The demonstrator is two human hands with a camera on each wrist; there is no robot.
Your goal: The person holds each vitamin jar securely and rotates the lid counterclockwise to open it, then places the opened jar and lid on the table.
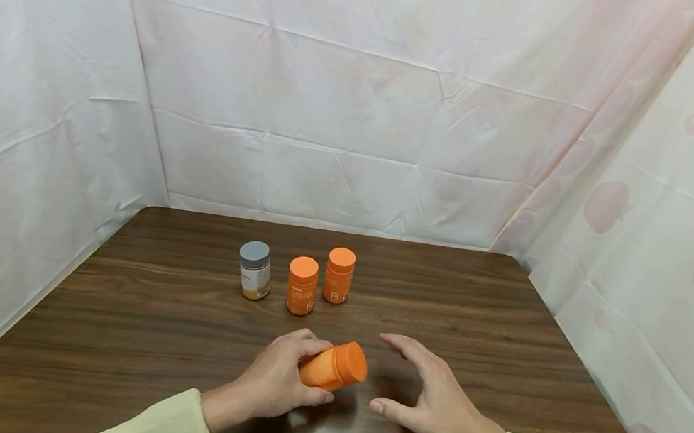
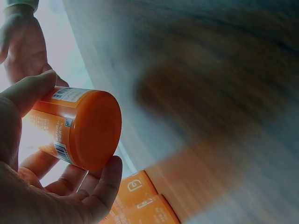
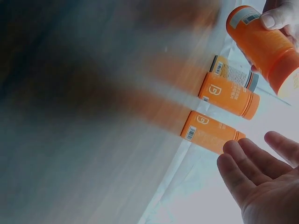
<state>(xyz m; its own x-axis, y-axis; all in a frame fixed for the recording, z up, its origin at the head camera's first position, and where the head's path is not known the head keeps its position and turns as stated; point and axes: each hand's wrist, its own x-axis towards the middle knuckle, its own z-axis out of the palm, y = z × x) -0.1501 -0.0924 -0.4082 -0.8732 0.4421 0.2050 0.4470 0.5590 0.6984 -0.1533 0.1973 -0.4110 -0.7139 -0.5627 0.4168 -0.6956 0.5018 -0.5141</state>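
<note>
My left hand (image 1: 277, 376) grips an orange bottle (image 1: 330, 366) round its body, thumb on the near side and fingers on the far side. The bottle is tilted over the table, its orange cap leaning to the right. Its round base (image 2: 99, 130) and barcode labels show in the left wrist view. To the right, my right hand (image 1: 435, 398) is held apart from the bottle, palm facing it, with fingers spread and nothing in them. In the right wrist view, the right hand's fingers (image 3: 247, 163) are extended below the held bottle (image 3: 261, 44).
Beyond the hands, two more orange bottles (image 1: 302, 286) (image 1: 339, 276) stand upright on the dark wood table (image 1: 441, 291). Left of them is a white-and-yellow bottle with a grey cap (image 1: 254, 272). White sheeting (image 1: 347, 102) hangs behind the table and along both sides.
</note>
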